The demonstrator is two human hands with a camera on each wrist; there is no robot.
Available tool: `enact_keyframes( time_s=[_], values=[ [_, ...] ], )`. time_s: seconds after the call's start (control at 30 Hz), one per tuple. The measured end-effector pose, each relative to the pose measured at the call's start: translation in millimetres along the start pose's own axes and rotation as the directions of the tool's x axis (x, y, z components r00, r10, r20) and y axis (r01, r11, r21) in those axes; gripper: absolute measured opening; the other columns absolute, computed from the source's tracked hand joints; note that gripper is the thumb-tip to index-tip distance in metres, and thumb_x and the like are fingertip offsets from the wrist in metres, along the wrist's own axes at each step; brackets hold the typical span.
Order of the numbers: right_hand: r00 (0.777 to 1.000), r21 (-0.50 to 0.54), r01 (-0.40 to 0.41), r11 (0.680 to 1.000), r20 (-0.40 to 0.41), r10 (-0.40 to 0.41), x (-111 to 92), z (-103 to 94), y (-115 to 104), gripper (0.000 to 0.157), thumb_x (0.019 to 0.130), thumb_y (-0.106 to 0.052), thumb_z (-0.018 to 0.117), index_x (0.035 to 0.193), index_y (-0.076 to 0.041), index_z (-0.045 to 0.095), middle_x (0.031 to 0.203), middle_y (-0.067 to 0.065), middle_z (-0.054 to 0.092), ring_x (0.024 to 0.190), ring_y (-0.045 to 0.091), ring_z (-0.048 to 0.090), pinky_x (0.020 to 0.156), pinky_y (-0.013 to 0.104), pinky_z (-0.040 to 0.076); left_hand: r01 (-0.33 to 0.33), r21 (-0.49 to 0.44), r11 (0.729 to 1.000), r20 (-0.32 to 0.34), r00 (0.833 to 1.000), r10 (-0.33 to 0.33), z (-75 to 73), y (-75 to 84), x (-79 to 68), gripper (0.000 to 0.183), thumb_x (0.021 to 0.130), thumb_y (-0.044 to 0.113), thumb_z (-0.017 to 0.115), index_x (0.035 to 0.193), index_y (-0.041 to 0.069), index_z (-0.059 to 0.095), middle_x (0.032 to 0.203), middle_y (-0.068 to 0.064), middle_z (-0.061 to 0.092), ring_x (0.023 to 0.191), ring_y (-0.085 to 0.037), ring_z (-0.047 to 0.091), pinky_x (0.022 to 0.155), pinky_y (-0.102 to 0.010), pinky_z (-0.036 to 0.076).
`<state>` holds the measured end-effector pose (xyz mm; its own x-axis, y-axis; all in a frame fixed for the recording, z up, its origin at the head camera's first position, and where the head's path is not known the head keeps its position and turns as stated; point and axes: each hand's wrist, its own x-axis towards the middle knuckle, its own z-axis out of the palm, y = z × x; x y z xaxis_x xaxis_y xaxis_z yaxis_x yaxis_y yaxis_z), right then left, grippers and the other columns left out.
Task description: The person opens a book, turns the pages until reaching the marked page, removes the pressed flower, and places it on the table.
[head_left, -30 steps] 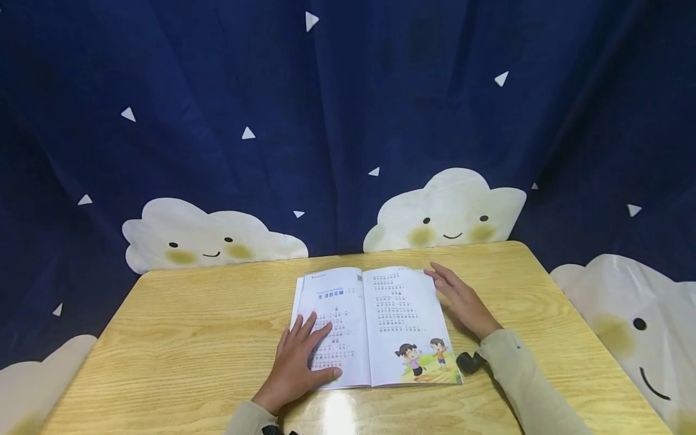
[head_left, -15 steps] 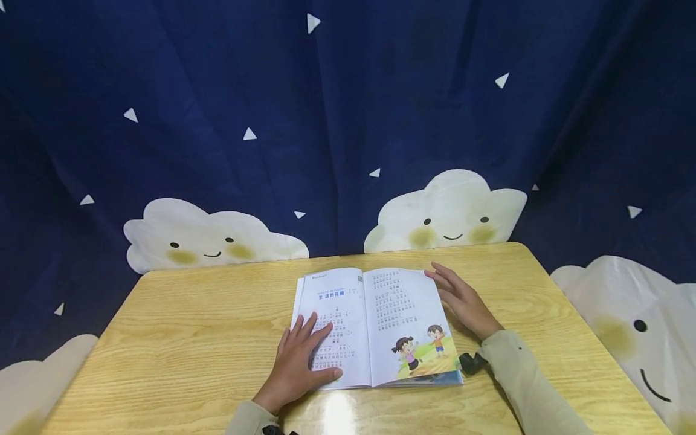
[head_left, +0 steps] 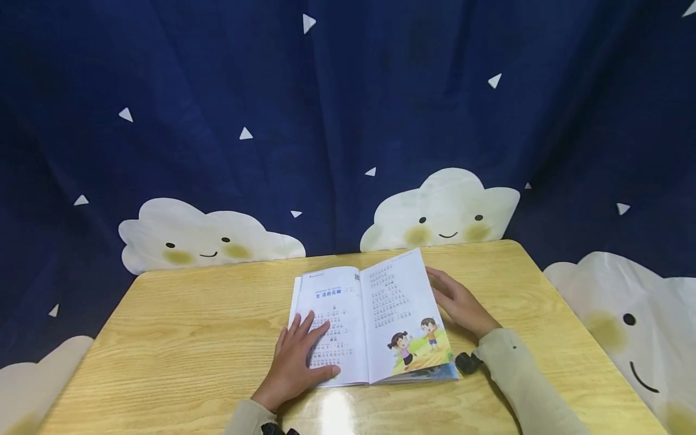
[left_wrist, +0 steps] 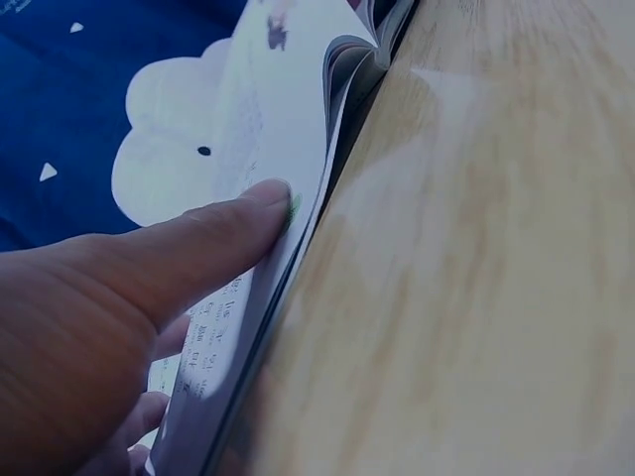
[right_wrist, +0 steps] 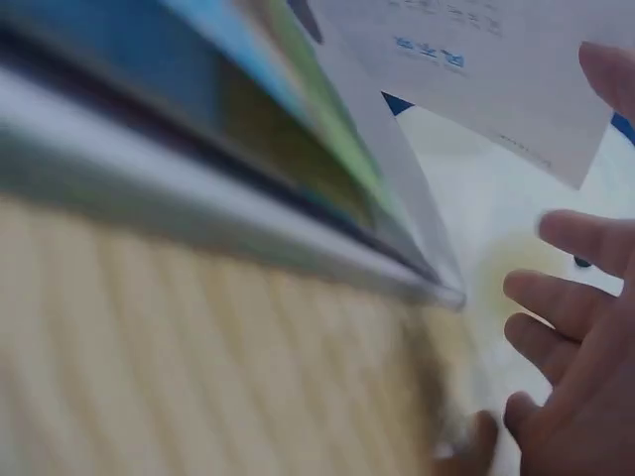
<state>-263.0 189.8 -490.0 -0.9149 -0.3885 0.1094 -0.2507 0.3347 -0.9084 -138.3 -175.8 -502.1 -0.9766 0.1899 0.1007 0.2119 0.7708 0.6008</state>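
An illustrated book (head_left: 337, 314) with Chinese text lies open on the wooden table. Its right-hand page (head_left: 397, 302), printed with two cartoon children, stands raised and tilted, uncovering a strip of the page beneath. My left hand (head_left: 298, 361) rests with spread fingers on the left-hand page; in the left wrist view its thumb (left_wrist: 223, 233) presses near the lower edge. My right hand (head_left: 459, 302) is at the raised page's outer edge, some fingertips hidden behind it. In the right wrist view, its fingers (right_wrist: 571, 297) are extended and apart, with one fingertip by the page's underside.
The light wooden table (head_left: 206, 338) extends on both sides of the book. A dark blue curtain (head_left: 326, 121) with white triangles and smiling clouds hangs behind its far edge.
The right-hand page has lifted from nearly flat, its top outer corner rising up and leftward, with the right hand at its edge. The left hand stays on the left-hand page.
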Motion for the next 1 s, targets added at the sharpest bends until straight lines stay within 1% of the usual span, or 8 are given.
enact_keyframes(
  time_s=[0.17,0.27,0.37,0.5,0.67,0.8,0.87,1.0],
  values=[
    [0.999,-0.078,-0.019,0.997,0.03,0.022,0.6,10.0,-17.4,0.058,0.097,-0.045,0.053,0.149,-0.025,0.037,0.155,0.004,0.032,0.143,0.032,0.024,0.112,0.059,0.02,-0.003,0.014,1.0,-0.011,1.0,0.003,-0.5,-1.6,0.9,0.087,0.07,0.062,0.074,0.142,0.019,0.05,0.156,-0.015,0.028,0.145,-0.04,0.012,0.113,-0.059,0.005],
    [0.997,-0.13,0.048,0.99,0.061,-0.04,-0.5,15.3,-29.2,0.05,0.099,-0.041,0.052,0.144,-0.021,0.046,0.15,0.002,0.04,0.143,0.027,0.026,0.116,0.056,0.01,-0.007,0.015,1.0,-0.01,1.0,0.007,-0.3,-1.5,1.9,0.087,0.07,0.062,0.074,0.142,0.02,0.05,0.156,-0.015,0.027,0.145,-0.04,0.012,0.114,-0.059,0.005],
    [0.988,-0.13,0.124,0.984,0.107,-0.11,-2.1,20.6,-41.2,0.036,0.1,-0.036,0.052,0.133,-0.025,0.058,0.14,-0.004,0.053,0.139,0.021,0.036,0.118,0.052,0.002,-0.011,0.003,1.0,-0.005,1.0,0.011,-0.6,-0.5,2.4,0.086,0.071,0.061,0.074,0.142,0.02,0.05,0.156,-0.015,0.026,0.145,-0.039,0.011,0.114,-0.058,0.004],
    [0.97,-0.092,0.189,0.978,0.171,-0.171,-4.7,30.5,-54.7,0.028,0.101,-0.031,0.052,0.126,-0.028,0.063,0.133,-0.009,0.058,0.133,0.016,0.044,0.118,0.05,0.001,-0.015,-0.007,1.0,-0.005,1.0,0.015,-1.4,0.6,2.1,0.086,0.071,0.06,0.075,0.142,0.02,0.05,0.156,-0.016,0.026,0.145,-0.04,0.011,0.114,-0.059,0.003],
    [0.937,-0.079,0.28,0.957,0.239,-0.254,-8.7,47.6,-68.0,0.033,0.101,-0.023,0.051,0.133,-0.016,0.059,0.137,-0.002,0.056,0.135,0.018,0.042,0.119,0.032,0.004,-0.018,-0.025,1.0,-0.009,1.0,0.018,-1.6,0.1,0.6,0.085,0.071,0.059,0.075,0.143,0.02,0.049,0.156,-0.016,0.026,0.145,-0.04,0.012,0.114,-0.059,0.003],
    [0.924,-0.111,0.31,0.944,0.27,-0.271,-13.5,62.3,-78.3,0.038,0.1,-0.025,0.054,0.134,-0.008,0.057,0.138,0.004,0.055,0.133,0.02,0.044,0.119,0.039,0.01,-0.024,-0.044,0.999,-0.012,1.0,0.024,-0.7,-0.7,-0.9,0.084,0.072,0.058,0.075,0.143,0.02,0.049,0.156,-0.017,0.026,0.145,-0.041,0.012,0.113,-0.06,0.004],
    [0.923,-0.141,0.314,0.939,0.278,-0.266,-15.0,69.2,-79.1,0.04,0.099,-0.029,0.054,0.134,-0.009,0.057,0.139,0.001,0.054,0.134,0.019,0.044,0.117,0.049,0.013,-0.033,-0.052,0.998,-0.019,0.999,0.032,-0.7,-1.4,-1.7,0.085,0.073,0.058,0.075,0.144,0.02,0.048,0.156,-0.017,0.026,0.145,-0.041,0.012,0.113,-0.06,0.004],
    [0.913,-0.17,0.34,0.925,0.294,-0.282,-14.7,81.2,-74.9,0.045,0.099,-0.036,0.052,0.138,-0.013,0.053,0.142,-0.002,0.051,0.136,0.022,0.041,0.117,0.053,0.013,-0.054,-0.122,0.991,-0.057,0.997,0.047,-3.3,-3.8,-1.6,0.081,0.079,0.052,0.072,0.147,0.02,0.042,0.156,-0.017,0.025,0.144,-0.041,0.014,0.113,-0.061,0.004]
  ],
)
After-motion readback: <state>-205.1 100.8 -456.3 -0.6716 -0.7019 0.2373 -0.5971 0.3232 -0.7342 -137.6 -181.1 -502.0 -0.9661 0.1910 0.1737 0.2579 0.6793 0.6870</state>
